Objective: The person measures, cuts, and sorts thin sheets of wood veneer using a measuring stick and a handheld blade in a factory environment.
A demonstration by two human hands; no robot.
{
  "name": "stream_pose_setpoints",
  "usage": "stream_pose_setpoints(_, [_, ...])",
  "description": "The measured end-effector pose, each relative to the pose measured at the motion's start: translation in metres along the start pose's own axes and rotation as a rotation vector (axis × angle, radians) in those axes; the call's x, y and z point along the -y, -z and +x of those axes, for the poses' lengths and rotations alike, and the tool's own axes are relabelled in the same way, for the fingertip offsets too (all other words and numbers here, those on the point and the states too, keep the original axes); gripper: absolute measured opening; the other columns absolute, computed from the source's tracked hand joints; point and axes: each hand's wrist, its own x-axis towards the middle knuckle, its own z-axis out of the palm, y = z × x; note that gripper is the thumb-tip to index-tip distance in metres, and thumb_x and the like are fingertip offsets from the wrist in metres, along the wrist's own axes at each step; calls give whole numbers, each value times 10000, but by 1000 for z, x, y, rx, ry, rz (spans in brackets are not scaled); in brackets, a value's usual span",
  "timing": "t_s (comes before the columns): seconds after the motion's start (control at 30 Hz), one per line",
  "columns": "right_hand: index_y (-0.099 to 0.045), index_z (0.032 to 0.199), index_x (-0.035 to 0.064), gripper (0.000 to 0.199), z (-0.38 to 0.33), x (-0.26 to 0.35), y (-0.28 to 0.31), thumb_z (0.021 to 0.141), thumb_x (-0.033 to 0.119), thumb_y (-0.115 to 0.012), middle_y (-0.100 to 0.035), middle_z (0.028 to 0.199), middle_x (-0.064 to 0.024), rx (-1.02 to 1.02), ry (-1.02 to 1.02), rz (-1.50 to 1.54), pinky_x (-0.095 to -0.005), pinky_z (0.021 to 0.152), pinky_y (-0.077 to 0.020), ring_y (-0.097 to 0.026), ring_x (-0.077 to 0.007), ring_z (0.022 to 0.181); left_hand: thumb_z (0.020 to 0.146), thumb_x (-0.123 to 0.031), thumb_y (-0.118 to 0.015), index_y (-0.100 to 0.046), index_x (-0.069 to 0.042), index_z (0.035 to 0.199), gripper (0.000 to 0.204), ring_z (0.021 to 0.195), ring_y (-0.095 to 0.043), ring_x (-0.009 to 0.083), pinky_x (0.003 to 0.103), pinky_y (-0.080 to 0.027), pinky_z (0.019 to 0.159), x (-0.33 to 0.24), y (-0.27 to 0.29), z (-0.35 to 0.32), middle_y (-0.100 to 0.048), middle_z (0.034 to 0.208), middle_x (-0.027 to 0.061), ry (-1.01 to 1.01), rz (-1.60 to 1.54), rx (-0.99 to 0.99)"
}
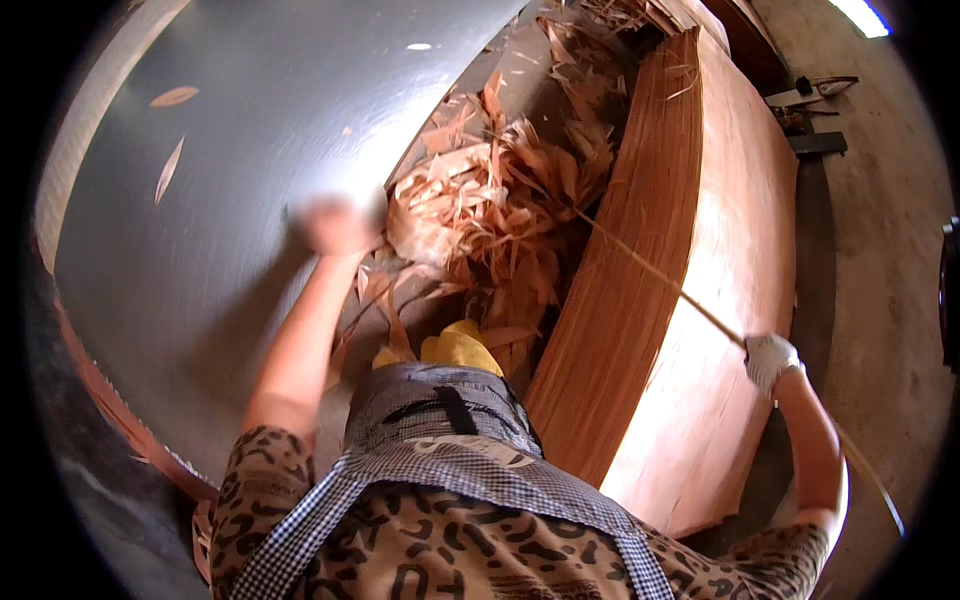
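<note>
One thin stick (680, 291) slants across one stack of veneer sheets (735, 200), from its left edge past its right; the gloved right hand (770, 360) has its fingers clamped on it. The left hand (340, 224) is by the right edge of the counter (250, 120), fingers too blurred to tell. Three larger slivers (174, 96) lie there. Partial dark letters mark the shirt (480, 540).
</note>
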Motion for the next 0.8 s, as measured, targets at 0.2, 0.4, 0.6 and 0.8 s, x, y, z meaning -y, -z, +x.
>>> stream_pose_setpoints(0.2, [-535,892,33,183,-171,77,-18,829,176,-442,-611,687,-135,41,51,41,-373,572,-481,-612,-270,657,684,-155,-619,-432,3,1131,510,1034,-454,284,452,-387,860,-185,94,-113,-492,1043,163,-542,-568,611])
stream_pose_setpoints(0.4, [-522,866,47,176,-259,124,-47,856,171,-398,-587,590,-105,87,9,28,-395,472,-447,-600,-263,545,787,-416,-545,-136,-76,1358,781,1316,-74,264,451,-53,1069,-286,134,-280,-133,1411,136,-1094,-906,1123])
stream_pose_setpoints(0.6, [-513,944,45,218,-306,144,-89,803,209,-488,-567,602,-126,85,-55,155,-395,496,-425,-562,-273,532,756,-321,-605,-548,-98,1045,369,1004,-532,269,459,-381,886,-315,104,-296,-563,1031,116,-1161,-642,1067])
stream_pose_setpoints(0.8, [-514,986,75,236,-316,128,-150,803,225,-505,-565,611,-120,-9,98,303,-387,513,-424,-557,-277,545,668,-229,-642,-625,-92,684,139,773,-575,282,405,-470,653,-284,84,-350,-605,722,87,-1016,-752,762])
